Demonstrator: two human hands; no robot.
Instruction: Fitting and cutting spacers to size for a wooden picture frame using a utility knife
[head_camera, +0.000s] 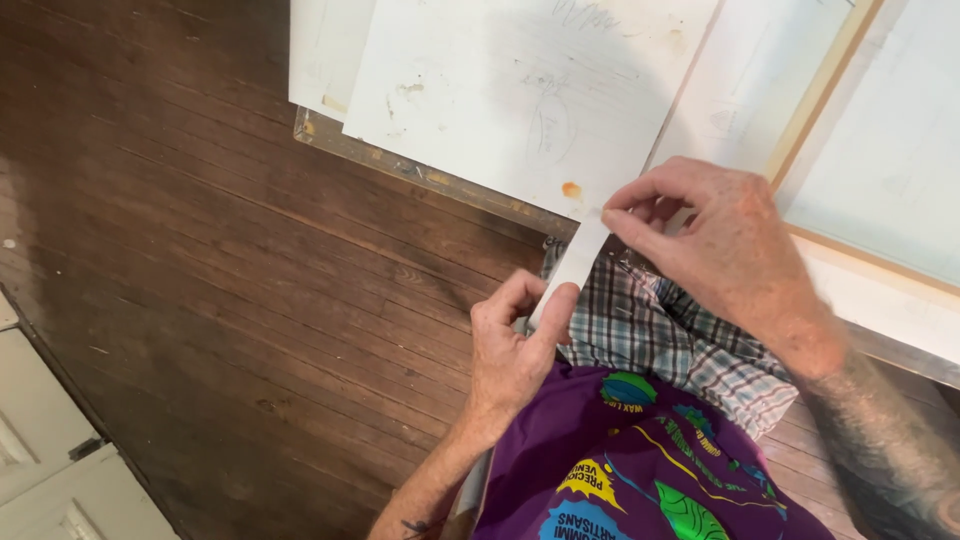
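1. Left hand (510, 350) pinches lower end of white paper strip (570, 268), thumb along it.
2. Right hand (715, 240) pinches strip's upper end at counter (440, 180) edge, beside stained sheet (520, 90).
3. Strip spans both hands, above plaid cloth (670, 335).

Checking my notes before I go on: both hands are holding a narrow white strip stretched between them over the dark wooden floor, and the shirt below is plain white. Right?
Not quite. The head view shows the left hand and right hand pinching the ends of the narrow white strip above the dark wooden floor, but the shirt is purple with coloured prints, worn with plaid cloth, not plain white.
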